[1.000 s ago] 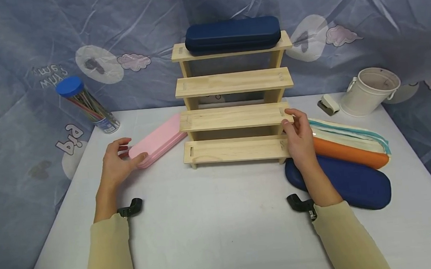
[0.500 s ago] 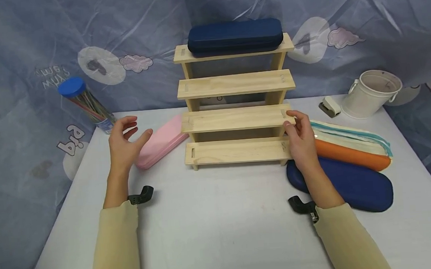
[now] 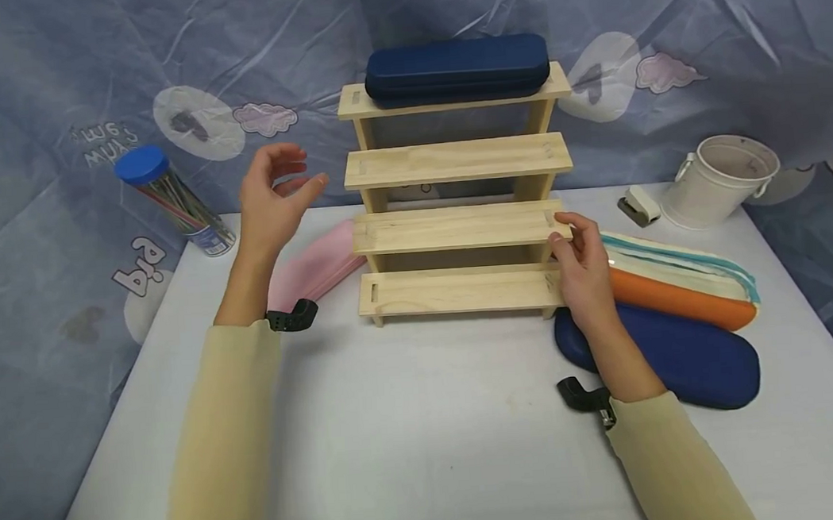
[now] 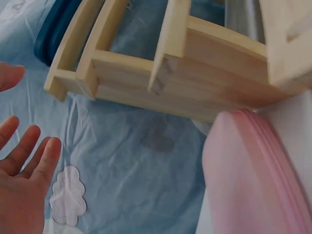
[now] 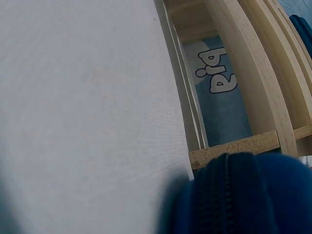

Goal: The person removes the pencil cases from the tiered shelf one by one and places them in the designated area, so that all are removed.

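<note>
A four-step wooden shelf [image 3: 461,162] stands at the back of the table. On its top step lies a navy zip case [image 3: 457,71]. My right hand [image 3: 585,273] holds the right end of the shelf, thumb and fingers at the third plank from the top. My left hand [image 3: 273,197] is raised in the air left of the shelf, fingers loosely bent, holding nothing. Below it a pink case [image 3: 319,259] leans its far end in beside the shelf's left side; the left wrist view shows this case [image 4: 251,170] close by.
Right of the shelf lie an orange and cream pouch [image 3: 683,291] and a dark blue zip case [image 3: 687,355]. Behind them are a white stapler-like object [image 3: 640,204] and a white bucket [image 3: 716,182]. A blue-lidded jar of sticks [image 3: 176,199] stands at the back left.
My left hand has let go of the pink case's near end and risen up and to the right. My right hand keeps its hold on the shelf.
</note>
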`<state>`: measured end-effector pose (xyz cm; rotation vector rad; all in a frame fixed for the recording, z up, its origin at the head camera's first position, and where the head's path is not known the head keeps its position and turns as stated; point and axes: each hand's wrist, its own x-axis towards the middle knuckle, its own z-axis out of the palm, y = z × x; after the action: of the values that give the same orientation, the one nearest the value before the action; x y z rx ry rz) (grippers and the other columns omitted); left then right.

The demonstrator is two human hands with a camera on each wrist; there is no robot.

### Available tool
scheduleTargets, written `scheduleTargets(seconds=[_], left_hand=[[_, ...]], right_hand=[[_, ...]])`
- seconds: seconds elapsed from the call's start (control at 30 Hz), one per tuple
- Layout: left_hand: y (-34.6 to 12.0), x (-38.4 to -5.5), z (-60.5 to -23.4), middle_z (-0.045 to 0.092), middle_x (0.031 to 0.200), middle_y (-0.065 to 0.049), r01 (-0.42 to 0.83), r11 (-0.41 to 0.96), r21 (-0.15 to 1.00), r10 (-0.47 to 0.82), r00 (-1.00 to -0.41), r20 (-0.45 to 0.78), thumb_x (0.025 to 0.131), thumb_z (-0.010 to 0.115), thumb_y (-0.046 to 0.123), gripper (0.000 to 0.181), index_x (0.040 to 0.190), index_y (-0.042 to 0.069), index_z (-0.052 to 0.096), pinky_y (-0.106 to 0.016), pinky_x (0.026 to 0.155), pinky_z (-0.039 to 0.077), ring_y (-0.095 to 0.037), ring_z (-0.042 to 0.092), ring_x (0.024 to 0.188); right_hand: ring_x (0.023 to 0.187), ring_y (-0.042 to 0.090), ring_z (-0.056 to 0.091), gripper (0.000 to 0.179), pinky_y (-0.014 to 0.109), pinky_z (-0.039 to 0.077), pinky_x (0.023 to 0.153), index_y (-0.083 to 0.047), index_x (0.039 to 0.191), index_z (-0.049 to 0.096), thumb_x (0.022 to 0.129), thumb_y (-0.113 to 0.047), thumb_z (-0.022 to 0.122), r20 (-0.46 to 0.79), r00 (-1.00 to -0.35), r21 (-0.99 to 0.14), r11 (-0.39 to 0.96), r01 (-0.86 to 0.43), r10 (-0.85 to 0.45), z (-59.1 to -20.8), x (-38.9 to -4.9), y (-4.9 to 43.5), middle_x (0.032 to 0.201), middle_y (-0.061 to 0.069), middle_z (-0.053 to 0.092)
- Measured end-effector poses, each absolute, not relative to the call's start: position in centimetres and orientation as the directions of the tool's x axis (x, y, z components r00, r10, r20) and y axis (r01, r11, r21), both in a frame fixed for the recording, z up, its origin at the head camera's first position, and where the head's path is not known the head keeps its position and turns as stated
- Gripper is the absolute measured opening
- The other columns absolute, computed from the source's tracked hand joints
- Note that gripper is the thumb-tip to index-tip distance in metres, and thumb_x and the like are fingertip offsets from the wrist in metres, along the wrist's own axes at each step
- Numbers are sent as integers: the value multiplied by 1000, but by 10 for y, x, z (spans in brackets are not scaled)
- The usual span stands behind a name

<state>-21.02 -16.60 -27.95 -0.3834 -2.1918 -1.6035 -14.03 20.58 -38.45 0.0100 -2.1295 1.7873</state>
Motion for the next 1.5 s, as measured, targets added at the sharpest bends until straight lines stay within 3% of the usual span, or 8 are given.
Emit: scheduleTargets(seconds=[0.47,0.67,0.87,1.03,1.17,1.37,1.5], left_hand=[[-136,-248,-244,58,119,-9,434,261,862,-1,-893,450,80,76,12,48,122,6,55,-33,94,44,-26,53,111],[-118,-259,-234,55,122,-9,437,278,855,53,-896,441,79,77,17,56,127,5,51,-29,97,42,-24,51,115],[-107,-284,-235,48,133,-5,436,369,821,128,-898,420,79,79,26,72,139,11,42,-19,99,36,-17,47,122],[-96,-290,-228,39,144,-2,384,462,800,187,-923,335,81,78,31,87,150,19,27,-18,103,32,-10,39,130],[-89,-293,-222,30,151,1,335,535,775,218,-942,257,80,78,37,97,153,25,16,-21,104,31,-10,33,135],[-85,-300,-219,20,156,7,290,608,739,221,-956,193,81,75,44,98,154,31,10,-23,108,25,-9,23,140],[-83,-302,-220,24,155,8,277,671,687,215,-960,178,81,73,48,94,153,31,15,-23,108,25,-8,27,138]], right_hand=[[82,32,48,36,26,40,73,-4,134,47,101,-18,49,270,-936,-952,210,-224,225,-383,-140,205,104,25,53],[82,30,50,36,27,42,74,-7,134,49,101,-20,51,277,-932,-951,205,-232,234,-394,-146,212,103,17,56],[82,31,48,36,27,41,73,-4,133,48,101,-18,50,283,-931,-949,210,-236,232,-384,-141,209,104,21,55],[90,32,49,35,28,41,78,-4,134,47,101,-16,49,268,-936,-952,211,-221,227,-381,-140,206,107,8,56],[93,32,49,36,30,42,80,-4,134,47,101,-16,50,264,-939,-955,198,-221,222,-383,-141,205,110,5,56],[90,33,49,36,29,42,79,-3,134,46,101,-16,49,268,-939,-954,200,-225,218,-383,-141,206,110,6,56],[92,33,49,36,29,41,80,-3,134,46,101,-16,49,266,-939,-954,203,-223,218,-382,-140,206,114,8,56]])
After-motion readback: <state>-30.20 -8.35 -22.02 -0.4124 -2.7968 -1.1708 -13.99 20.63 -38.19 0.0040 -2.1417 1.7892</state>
